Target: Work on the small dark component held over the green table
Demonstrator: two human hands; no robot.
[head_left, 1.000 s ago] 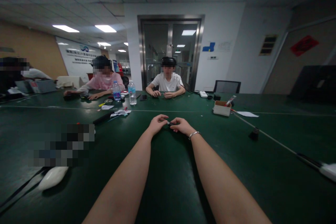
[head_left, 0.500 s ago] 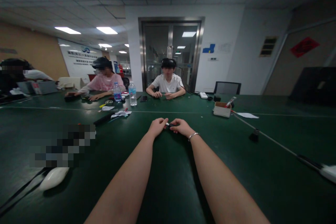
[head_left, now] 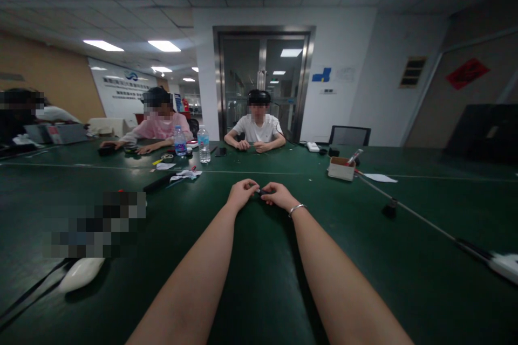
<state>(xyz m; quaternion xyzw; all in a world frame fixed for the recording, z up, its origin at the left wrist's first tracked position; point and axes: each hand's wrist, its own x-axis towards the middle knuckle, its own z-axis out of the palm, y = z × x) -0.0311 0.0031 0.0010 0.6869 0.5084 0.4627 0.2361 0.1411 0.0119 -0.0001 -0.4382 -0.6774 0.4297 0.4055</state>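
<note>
Above the dark green table (head_left: 259, 291), my two hands meet around one small object. It is a small dark stick (head_left: 264, 192) with a pale, silvery end, too small to name surely. My right hand (head_left: 278, 196), with a silver bracelet (head_left: 297, 209) at the wrist, pinches its dark body between thumb and fingers. At the silvery end, the thumb and fingertips of my left hand (head_left: 243, 194) are closed on it. My fingertips cover much of the object.
Two water bottles (head_left: 204, 144) stand at the back left, near crumpled paper (head_left: 186, 174). A small open box (head_left: 342, 168) holding a pen-like item sits right. A cable (head_left: 424, 221) crosses the right side. A white rounded object (head_left: 82, 274) lies left. Several people sit beyond.
My left fingers have shifted slightly up and over the silvery end, so less of it shows. The right hand keeps its pinch. The view has moved very little.
</note>
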